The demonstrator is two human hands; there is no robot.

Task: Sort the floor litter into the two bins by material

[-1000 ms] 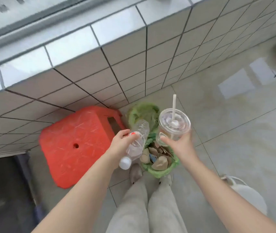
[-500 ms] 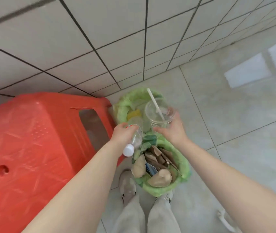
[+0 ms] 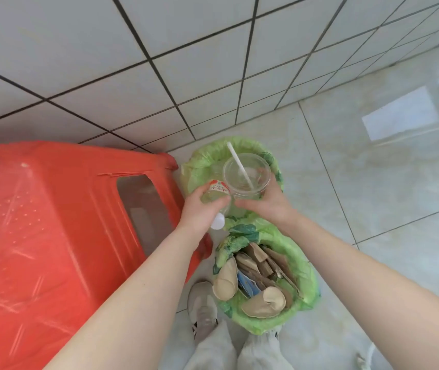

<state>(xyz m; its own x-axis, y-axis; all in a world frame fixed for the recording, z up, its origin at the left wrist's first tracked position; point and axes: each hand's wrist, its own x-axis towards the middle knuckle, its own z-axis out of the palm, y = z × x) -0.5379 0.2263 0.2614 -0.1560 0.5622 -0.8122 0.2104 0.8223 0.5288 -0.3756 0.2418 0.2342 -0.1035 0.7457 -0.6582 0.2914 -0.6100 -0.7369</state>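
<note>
Both hands lower: bottle [image 3: 214, 194] in left fingers [image 3: 199, 193], cup [image 3: 246, 173] in right fingers [image 3: 250, 204].

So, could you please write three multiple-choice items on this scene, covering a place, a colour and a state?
1. Where is the cup?
A over the far bin
B on the stool
C on the floor

2. What colour are the bin liners?
A black
B green
C white

3. What is the left hand doing?
A hanging idle
B pressing flat on the stool
C holding a bottle

Answers: 1 A, the right hand holds it above that bin; 2 B, both liners are green; 3 C, fingers wrap the bottle.
</note>
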